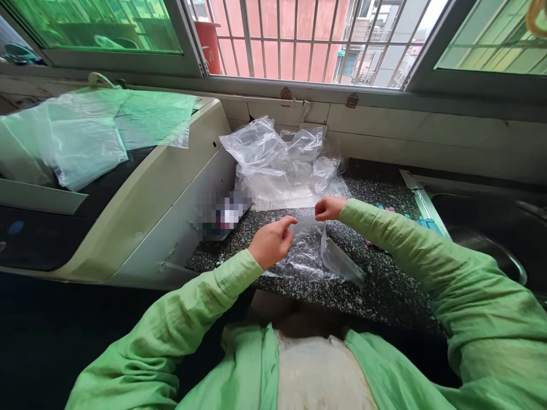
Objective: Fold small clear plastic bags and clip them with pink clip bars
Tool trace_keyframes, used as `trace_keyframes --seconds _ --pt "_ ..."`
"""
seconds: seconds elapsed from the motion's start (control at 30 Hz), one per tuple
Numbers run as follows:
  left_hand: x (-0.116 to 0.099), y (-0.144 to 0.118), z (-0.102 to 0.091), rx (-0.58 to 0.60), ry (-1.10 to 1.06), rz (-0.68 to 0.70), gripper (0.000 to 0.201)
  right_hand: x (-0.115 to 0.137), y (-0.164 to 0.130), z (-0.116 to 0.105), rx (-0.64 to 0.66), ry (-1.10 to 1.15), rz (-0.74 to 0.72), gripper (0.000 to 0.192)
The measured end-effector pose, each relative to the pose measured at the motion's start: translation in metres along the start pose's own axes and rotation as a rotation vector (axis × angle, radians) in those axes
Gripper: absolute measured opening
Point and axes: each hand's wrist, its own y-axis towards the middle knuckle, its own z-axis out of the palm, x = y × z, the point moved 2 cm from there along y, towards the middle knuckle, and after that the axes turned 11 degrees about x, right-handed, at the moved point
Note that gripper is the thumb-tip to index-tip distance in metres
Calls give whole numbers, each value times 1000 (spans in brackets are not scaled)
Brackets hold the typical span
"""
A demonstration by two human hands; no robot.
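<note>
Between our two sets of fingertips, a clear plastic bag (310, 253) hangs by its top edge over the speckled dark countertop (384, 290). Our left hand (271, 242) pinches one corner of that edge between thumb and forefinger, the other fingers curled in loosely. Our right hand (328, 208) pinches the opposite corner the same way, its fingers pressed together on the film. The two pinches sit near each other, the right one slightly farther from us than the left, with the bag's mouth stretched across the short gap.

Below the fingers the bag drapes down onto the stone, its lower part lying crumpled and spreading a little toward our right sleeve (405, 245). Just beyond the fingertips, against the tiled wall under the window (307, 40), lies a heap of more clear plastic bags (282, 162), apart from the one we hold. To the left of our left fingers stands a white appliance (171, 188), with another thin plastic sheet (85, 136) draped on its top; a blurred object lies at its foot, and we cannot tell what it is. To the right of our right fingers, past the sleeve, a few small blue and pink pieces (421, 222) lie by the rim of a dark sink (487, 228).
</note>
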Motion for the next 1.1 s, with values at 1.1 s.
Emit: trace_keyframes --seconds 1.1 --pt "-62 1 54 -50 479 40 21 18 -29 -15 -120 73 217 7"
